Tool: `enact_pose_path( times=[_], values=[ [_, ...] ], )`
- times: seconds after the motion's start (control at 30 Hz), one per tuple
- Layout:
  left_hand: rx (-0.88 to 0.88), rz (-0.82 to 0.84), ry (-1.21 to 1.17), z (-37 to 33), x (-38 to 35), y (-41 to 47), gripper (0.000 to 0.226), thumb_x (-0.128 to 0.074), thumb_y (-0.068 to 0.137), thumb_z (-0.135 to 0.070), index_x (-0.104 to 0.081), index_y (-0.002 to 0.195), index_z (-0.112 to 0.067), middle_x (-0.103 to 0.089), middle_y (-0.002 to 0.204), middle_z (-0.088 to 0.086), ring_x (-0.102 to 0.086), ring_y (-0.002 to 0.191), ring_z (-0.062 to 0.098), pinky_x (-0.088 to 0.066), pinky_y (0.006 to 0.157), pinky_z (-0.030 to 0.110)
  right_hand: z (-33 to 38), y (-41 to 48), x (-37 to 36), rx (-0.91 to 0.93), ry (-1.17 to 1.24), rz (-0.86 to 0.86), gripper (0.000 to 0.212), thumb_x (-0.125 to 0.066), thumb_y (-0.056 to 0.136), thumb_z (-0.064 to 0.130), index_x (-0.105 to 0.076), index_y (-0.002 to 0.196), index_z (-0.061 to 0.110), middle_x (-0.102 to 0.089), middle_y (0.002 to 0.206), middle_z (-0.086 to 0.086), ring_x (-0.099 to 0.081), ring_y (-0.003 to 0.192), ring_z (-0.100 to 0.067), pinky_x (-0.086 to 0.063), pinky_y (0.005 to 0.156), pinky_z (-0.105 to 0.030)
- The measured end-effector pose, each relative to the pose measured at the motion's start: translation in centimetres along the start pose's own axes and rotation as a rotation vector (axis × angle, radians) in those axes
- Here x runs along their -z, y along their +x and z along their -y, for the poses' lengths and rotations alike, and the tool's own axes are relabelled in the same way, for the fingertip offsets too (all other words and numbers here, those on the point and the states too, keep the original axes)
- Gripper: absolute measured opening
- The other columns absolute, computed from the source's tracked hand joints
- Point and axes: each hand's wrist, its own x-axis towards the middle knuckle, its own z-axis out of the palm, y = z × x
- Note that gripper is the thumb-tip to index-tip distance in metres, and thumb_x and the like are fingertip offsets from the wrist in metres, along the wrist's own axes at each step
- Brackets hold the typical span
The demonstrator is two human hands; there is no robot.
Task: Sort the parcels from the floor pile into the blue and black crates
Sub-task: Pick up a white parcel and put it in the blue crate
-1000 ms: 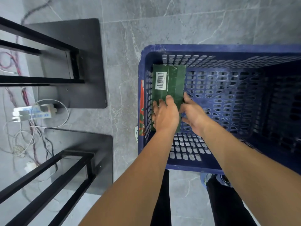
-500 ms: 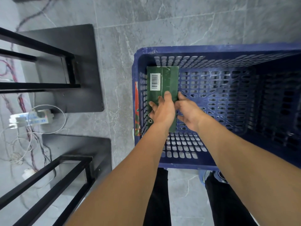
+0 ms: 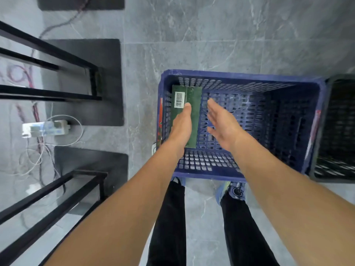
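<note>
A dark green parcel (image 3: 194, 104) with a white barcode label stands against the left inner wall of the blue crate (image 3: 240, 75). My left hand (image 3: 182, 125) hovers over the parcel with straight fingers; I cannot tell whether it touches. My right hand (image 3: 221, 121) is raised beside it to the right, fingers straight, holding nothing. The black crate (image 3: 330, 131) stands against the blue crate's right side, partly cut off by the frame edge.
Black metal frames (image 3: 57, 60) on dark base plates stand on the grey tiled floor at left. A white power strip (image 3: 45, 127) and loose cables lie between them. My legs and shoes stand just in front of the blue crate.
Both hands have let go of the green parcel and lifted away from it with fingers now straight. The view has pulled back, bringing the black crate into sight at right.
</note>
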Motion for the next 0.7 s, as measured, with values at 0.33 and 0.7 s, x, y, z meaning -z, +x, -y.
enact_pose_path(
  times=[0.33, 0.7],
  values=[
    [-0.176, -0.023, -0.223, -9.3, 4.8, -19.6, 0.090, -0.038, 0.084, -0.087, -0.040, 0.156, -0.033, -0.042, 0.160, -0.003, -0.043, 0.142, 0.019, -0.033, 0.120, 0.050, 12.3, -19.8, -2.4, 0.211, -0.077, 0.038, 0.072, -0.032, 0.104, 0.069, -0.022, 0.166, 0.032, -0.020, 0.172, 0.010, -0.021, 0.158, -0.012, -0.021, 0.127, -0.046],
    [-0.490, -0.166, -0.381, -14.3, 6.5, -42.3, 0.066, -0.032, 0.105, -0.064, -0.038, 0.158, -0.026, -0.033, 0.165, -0.003, -0.033, 0.150, 0.017, -0.029, 0.122, 0.052, 22.8, -38.6, -3.0, 0.452, -0.236, 0.209, 0.073, -0.028, 0.102, 0.073, -0.021, 0.165, 0.036, -0.020, 0.172, 0.015, -0.020, 0.158, -0.010, -0.019, 0.125, -0.046]
  ],
)
